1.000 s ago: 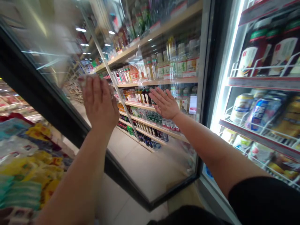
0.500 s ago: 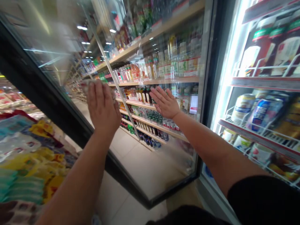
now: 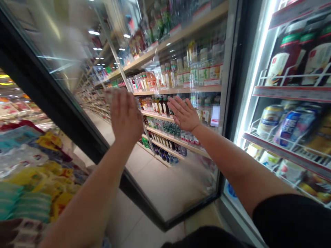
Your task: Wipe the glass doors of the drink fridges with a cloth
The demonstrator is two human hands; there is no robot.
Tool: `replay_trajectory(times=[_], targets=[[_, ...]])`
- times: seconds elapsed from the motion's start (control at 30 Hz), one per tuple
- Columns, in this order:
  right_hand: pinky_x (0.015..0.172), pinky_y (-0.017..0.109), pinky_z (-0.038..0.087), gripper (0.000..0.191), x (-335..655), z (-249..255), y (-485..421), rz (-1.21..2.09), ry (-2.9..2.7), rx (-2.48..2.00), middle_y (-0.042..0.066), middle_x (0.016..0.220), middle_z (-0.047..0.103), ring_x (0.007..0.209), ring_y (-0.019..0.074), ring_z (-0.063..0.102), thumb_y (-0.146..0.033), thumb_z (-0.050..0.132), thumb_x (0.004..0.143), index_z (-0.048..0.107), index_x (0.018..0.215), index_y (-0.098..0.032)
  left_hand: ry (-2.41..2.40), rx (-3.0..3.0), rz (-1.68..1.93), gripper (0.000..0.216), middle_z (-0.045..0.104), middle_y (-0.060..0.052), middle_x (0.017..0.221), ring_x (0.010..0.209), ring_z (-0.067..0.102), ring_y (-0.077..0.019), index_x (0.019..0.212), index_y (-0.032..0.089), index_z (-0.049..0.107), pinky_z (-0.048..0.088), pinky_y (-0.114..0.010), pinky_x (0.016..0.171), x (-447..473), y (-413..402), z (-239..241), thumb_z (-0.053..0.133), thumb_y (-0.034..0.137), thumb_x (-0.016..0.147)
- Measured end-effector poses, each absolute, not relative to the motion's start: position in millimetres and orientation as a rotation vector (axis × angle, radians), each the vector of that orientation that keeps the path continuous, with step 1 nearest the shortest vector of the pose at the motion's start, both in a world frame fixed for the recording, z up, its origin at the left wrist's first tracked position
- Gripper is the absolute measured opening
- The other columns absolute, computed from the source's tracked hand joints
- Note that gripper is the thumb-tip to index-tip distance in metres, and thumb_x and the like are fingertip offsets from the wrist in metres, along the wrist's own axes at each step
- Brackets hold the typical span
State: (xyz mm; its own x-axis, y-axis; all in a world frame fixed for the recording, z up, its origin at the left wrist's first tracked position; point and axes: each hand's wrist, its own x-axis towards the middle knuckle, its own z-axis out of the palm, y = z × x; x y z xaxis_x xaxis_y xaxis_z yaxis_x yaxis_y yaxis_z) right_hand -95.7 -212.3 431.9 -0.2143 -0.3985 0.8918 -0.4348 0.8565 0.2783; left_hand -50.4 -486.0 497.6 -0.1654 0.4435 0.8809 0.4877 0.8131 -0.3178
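A dark-framed glass door (image 3: 141, 198) stands swung out in front of me. My left hand (image 3: 126, 119) is pressed to its glass with fingers together, over a wadded, light-coloured cloth (image 3: 110, 92). Only the cloth's edge shows past my fingertips, and motion blurs it. To the right, my right hand (image 3: 184, 115) lies against the same pane, fingers stretched out, with nothing seen in it. A small white label (image 3: 215, 117) is near the pane's right side.
At right is a lit fridge with wire-fronted shelves (image 3: 287, 93) of bottles and cans (image 3: 270, 119). Bagged goods (image 3: 54, 172) are piled at lower left. Through the glass, long shelves of bottles (image 3: 184, 72) and a pale tiled floor (image 3: 147, 179) show.
My left hand has slid right across the glass with the cloth, closer to my right hand. My right hand stays in place on the pane.
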Motion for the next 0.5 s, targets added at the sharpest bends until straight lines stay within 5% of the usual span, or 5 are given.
replay_trajectory(times=[0.13, 0.33, 0.4, 0.5], targets=[[0.136, 0.05, 0.007, 0.063, -95.9, 432.0, -211.6, 0.022, -1.805, 0.621, 0.003, 0.172, 0.035, 0.163, 0.0211, 0.02, -0.03, 0.038, 0.106, 0.027, 0.168, -0.026, -1.842, -1.155, 0.226, 0.059, 0.046, -0.012, 0.163, 0.158, 0.032, -0.0237, 0.161, 0.016, 0.039, 0.031, -0.051, 0.131, -57.0, -469.6, 457.2, 0.038, 0.015, 0.103], [0.136, 0.051, 0.006, 0.065, -94.5, 432.2, -212.1, 0.018, -1.844, 0.62, 0.002, 0.173, 0.034, 0.163, 0.0218, 0.021, -0.027, 0.038, 0.106, 0.025, 0.169, -0.026, -1.779, -0.706, -0.065, 0.064, 0.025, -0.009, 0.174, 0.163, 0.014, -0.03, 0.165, 0.017, 0.031, 0.014, -0.058, 0.135, -52.6, -498.4, 515.4, 0.046, 0.03, 0.104], [0.136, 0.051, 0.006, 0.064, -94.0, 432.4, -212.9, 0.02, -1.843, 0.612, 0.003, 0.173, 0.034, 0.163, 0.0221, 0.021, -0.028, 0.038, 0.106, 0.026, 0.168, -0.026, -1.739, -0.643, -0.115, 0.066, 0.019, -0.009, 0.175, 0.163, 0.01, -0.0319, 0.166, 0.015, 0.027, 0.012, -0.061, 0.135, -52.1, -500.8, 508.1, 0.046, 0.029, 0.104], [0.136, 0.051, 0.007, 0.062, -93.4, 433.1, -213.9, 0.015, -1.836, 0.614, 0.003, 0.172, 0.034, 0.163, 0.0217, 0.022, -0.029, 0.037, 0.106, 0.029, 0.168, -0.025, -1.745, -0.908, 0.056, 0.064, 0.031, -0.015, 0.17, 0.161, 0.02, -0.0309, 0.165, 0.014, 0.03, 0.025, -0.06, 0.131, -55.5, -493.1, 464.3, 0.044, 0.018, 0.102]])
